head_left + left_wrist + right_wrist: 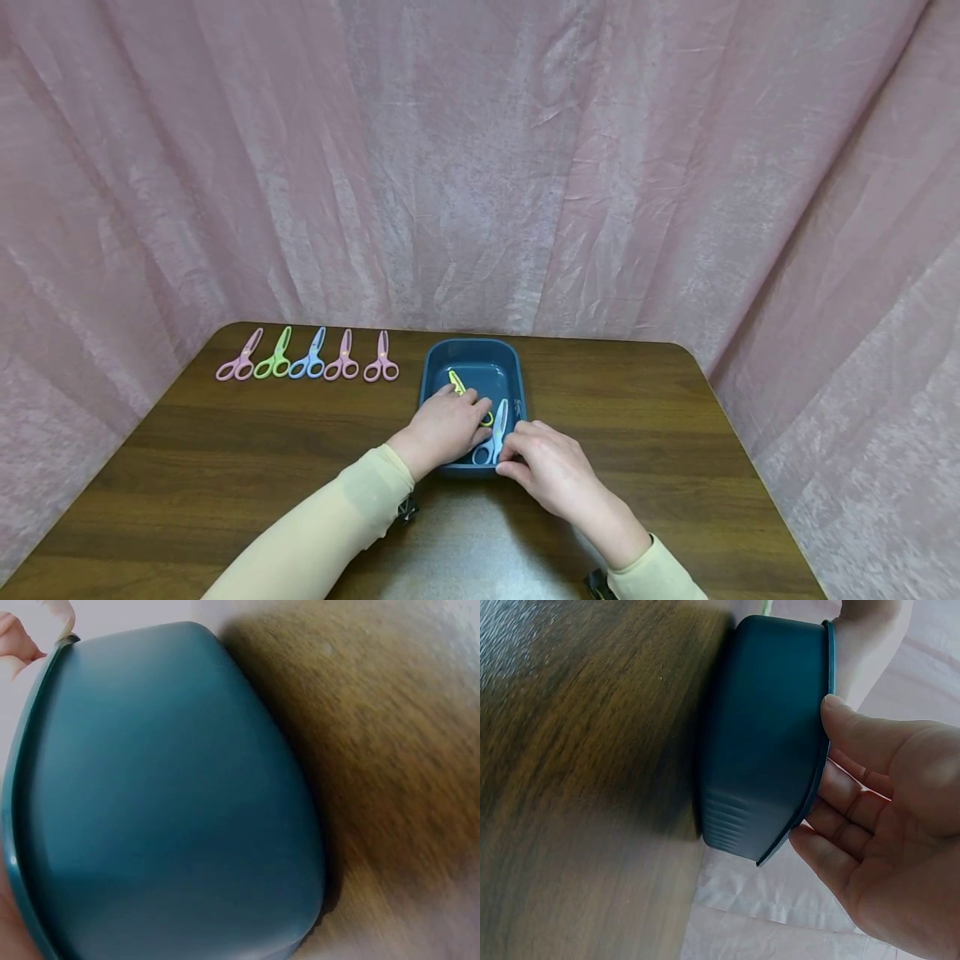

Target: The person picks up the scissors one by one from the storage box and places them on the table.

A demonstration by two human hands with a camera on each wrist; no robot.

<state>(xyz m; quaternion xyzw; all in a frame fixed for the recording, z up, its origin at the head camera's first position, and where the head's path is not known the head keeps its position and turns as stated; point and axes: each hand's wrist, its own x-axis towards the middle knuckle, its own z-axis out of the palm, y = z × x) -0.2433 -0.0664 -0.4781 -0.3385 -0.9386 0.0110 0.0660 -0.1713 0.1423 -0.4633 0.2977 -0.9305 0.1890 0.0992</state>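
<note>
A dark teal bin (432,367) stands on the table with yellow scissors (455,381) and light blue scissors (500,421) inside. My left hand (444,425) reaches over its left wall, fingers lying across the middle of the yellow scissors. The hand covers much of that pair, and I cannot tell if it grips them. At the near right corner, my right hand (551,467) holds the bin's rim (829,667), thumb on the outer side and fingers over the edge, right by the blue scissors' handle. The left wrist view mostly shows the bin's outer wall (172,787).
Toward the back left of the wooden table (615,408) lies a row of several scissors: pink (242,358), green (277,358), blue (311,358) and two more pink ones, blades pointing away. A pink curtain (480,167) hangs behind the table and along its sides.
</note>
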